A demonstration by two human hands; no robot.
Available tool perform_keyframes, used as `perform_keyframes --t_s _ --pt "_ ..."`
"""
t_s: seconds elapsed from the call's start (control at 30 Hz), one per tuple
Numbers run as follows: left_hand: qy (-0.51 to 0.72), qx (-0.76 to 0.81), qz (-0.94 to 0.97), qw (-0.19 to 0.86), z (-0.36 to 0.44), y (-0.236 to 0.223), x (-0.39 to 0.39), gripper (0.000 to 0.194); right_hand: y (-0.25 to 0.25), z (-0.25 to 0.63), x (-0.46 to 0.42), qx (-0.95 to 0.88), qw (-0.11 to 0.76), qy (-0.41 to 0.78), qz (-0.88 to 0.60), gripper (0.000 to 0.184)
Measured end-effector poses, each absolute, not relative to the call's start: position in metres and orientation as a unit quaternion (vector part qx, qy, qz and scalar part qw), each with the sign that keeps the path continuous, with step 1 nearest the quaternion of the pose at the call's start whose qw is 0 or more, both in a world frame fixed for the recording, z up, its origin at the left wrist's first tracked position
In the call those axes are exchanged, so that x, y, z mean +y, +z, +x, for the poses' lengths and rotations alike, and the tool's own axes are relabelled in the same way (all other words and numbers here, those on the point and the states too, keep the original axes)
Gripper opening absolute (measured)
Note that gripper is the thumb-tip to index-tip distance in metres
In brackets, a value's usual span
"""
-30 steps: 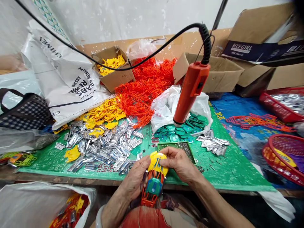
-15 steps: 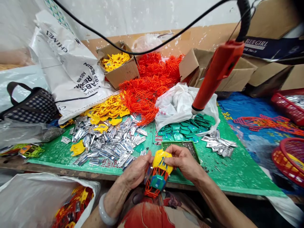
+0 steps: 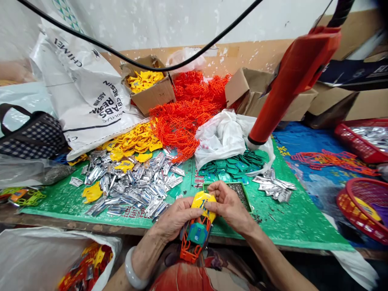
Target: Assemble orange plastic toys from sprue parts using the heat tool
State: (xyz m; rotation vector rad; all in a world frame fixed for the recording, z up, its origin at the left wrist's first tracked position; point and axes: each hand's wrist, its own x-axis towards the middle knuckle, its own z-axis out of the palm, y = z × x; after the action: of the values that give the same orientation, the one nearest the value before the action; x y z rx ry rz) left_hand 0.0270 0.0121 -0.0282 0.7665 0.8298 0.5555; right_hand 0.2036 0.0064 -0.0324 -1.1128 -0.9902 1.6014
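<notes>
Both hands grip a toy car body [image 3: 197,233] above the table's front edge. It has a yellow hood, an orange-red cage frame and a green-blue piece in its middle. My left hand [image 3: 174,216] pinches its left side, thumb on the yellow hood. With thumb and fingers, my right hand [image 3: 227,206] holds the hood's right side. A small green tray [image 3: 249,202] of tiny dark screws lies just behind my right hand. The orange-red electric screwdriver [image 3: 291,85] hangs from above at the right, its tip over the white bag.
Silvery metal-look plates [image 3: 133,186] cover the left of the table beside yellow hoods [image 3: 136,139]. Orange-red frames [image 3: 184,121] pile up at the back, green pieces [image 3: 230,165] spill from a white bag [image 3: 221,133]. Red baskets [image 3: 360,210] stand at right; an open sack [image 3: 91,266] sits lower left.
My left thumb has moved onto the yellow hood, closing in on the right hand's fingers. The view has shifted, and the hanging screwdriver appears nearer and further right.
</notes>
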Motion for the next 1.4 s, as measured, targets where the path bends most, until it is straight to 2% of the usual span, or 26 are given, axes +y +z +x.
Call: perform_keyframes --t_s 0.2,0.43,0.67,0.73,0.83,0.9,0.97,1.03,1.07,1.13,1.2,1.3,1.4 --pt "0.316 0.401 0.276 0.814 0.033 -0.036 0.001 0.026 -0.037 0.204 0.001 -0.456 0.451 0.612 -0.463 0.047" --pt "0.299 0.395 0.218 0.841 0.028 -0.044 0.000 0.036 -0.037 0.207 -0.002 -0.471 0.428 0.627 -0.449 0.055" --pt "0.332 0.400 0.200 0.830 0.033 -0.038 -0.003 0.034 -0.039 0.205 0.000 -0.483 0.438 0.617 -0.441 0.052" --pt "0.329 0.397 0.198 0.834 0.033 -0.032 -0.002 0.035 -0.030 0.217 -0.001 -0.515 0.459 0.544 -0.478 0.045" --pt "0.336 0.417 0.208 0.818 0.030 -0.026 0.001 0.038 -0.005 0.253 0.004 -0.517 0.579 0.288 -0.561 0.035" --pt "0.345 0.437 0.221 0.801 0.028 -0.026 0.003 0.037 0.013 0.284 0.018 -0.483 0.655 0.109 -0.571 0.041" --pt "0.341 0.450 0.235 0.791 0.028 -0.027 0.004 0.033 0.029 0.312 0.042 -0.497 0.665 0.019 -0.556 0.062" --pt "0.328 0.453 0.248 0.791 0.030 -0.029 0.003 0.029 0.042 0.328 0.073 -0.536 0.645 0.058 -0.542 0.084" --pt "0.322 0.452 0.252 0.793 0.031 -0.030 0.002 0.029 0.047 0.331 0.090 -0.563 0.635 0.112 -0.517 0.085" --pt "0.318 0.451 0.254 0.794 0.033 -0.029 0.000 0.029 0.056 0.327 0.117 -0.605 0.611 0.255 -0.442 0.075" --pt "0.321 0.455 0.252 0.792 0.034 -0.027 -0.001 0.032 0.063 0.315 0.134 -0.595 0.606 0.341 -0.403 0.063" --pt "0.330 0.465 0.246 0.784 0.031 -0.026 -0.001 0.034 0.071 0.295 0.133 -0.558 0.602 0.411 -0.396 0.049" --pt "0.331 0.467 0.245 0.783 0.028 -0.029 0.000 0.034 0.070 0.280 0.114 -0.532 0.590 0.441 -0.418 0.047"
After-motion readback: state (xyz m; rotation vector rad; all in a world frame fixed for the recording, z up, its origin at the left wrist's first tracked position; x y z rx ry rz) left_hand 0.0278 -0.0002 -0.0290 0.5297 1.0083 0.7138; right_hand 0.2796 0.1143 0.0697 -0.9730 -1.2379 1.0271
